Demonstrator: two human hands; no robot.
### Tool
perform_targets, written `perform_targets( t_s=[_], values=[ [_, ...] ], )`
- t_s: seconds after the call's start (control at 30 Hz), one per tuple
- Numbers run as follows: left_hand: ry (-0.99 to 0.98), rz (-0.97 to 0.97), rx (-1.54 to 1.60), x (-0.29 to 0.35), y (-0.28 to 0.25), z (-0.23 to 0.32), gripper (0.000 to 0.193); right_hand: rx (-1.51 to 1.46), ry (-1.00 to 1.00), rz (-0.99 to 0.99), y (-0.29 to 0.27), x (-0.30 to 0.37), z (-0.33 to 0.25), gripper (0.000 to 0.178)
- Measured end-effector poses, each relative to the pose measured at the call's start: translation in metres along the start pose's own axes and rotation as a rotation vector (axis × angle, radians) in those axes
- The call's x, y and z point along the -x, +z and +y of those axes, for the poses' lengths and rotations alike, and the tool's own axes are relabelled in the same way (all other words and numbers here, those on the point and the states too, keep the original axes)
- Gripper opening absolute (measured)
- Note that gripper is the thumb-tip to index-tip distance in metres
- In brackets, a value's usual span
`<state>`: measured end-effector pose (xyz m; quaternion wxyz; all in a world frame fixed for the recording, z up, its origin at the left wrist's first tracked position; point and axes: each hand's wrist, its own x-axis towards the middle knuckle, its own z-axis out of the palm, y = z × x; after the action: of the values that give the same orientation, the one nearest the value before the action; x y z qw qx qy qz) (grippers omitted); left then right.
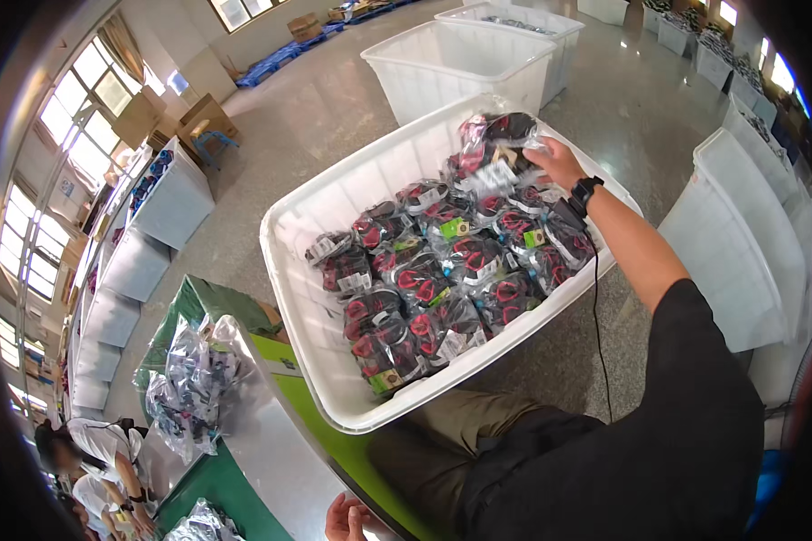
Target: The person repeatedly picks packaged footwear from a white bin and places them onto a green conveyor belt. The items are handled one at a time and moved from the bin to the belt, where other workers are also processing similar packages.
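At the far left, a row of white bins (173,200) stands under the windows. Below them, people in white shirts (108,442) are by a table. Next comes a shiny heap of clear bags (185,392) on the gray metal table (275,442). The left hand (345,520) is low down by the table's edge. Its fingers are bent, but I cannot tell if it holds anything.

In the middle is a big white tub (282,261). Lots of black and red things in clear bags (460,261) sit inside it, some with green tags. At the tub's far right corner, the right hand (558,164) pinches one clear bag (490,155) with a black and pink thing inside. That arm wears a black watch (586,192). More white tubs (726,252) stand at the right.
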<state>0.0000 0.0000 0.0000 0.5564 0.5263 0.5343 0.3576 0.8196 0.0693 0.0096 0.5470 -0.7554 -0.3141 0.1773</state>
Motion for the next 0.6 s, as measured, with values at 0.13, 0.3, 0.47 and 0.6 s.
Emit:
perform_targets(
  t_s=[0.13, 0.3, 0.47, 0.6],
  values=[
    [-0.121, 0.070, 0.024, 0.017, 0.012, 0.030, 0.038, 0.193, 0.104, 0.086, 0.017, 0.010, 0.024, 0.078],
    [-0.142, 0.126, 0.132, 0.016, 0.016, 0.023, 0.035, 0.101, 0.138, -0.304, 0.054, 0.083, 0.064, 0.059],
    [-0.151, 0.124, 0.118, 0.009, 0.007, 0.016, 0.037, 0.057, 0.177, -0.450, 0.084, 0.150, 0.071, 0.049],
    [-0.141, 0.129, 0.104, 0.006, 0.003, 0.010, 0.038, 0.034, 0.205, -0.527, 0.099, 0.185, 0.068, 0.047]
  ],
)
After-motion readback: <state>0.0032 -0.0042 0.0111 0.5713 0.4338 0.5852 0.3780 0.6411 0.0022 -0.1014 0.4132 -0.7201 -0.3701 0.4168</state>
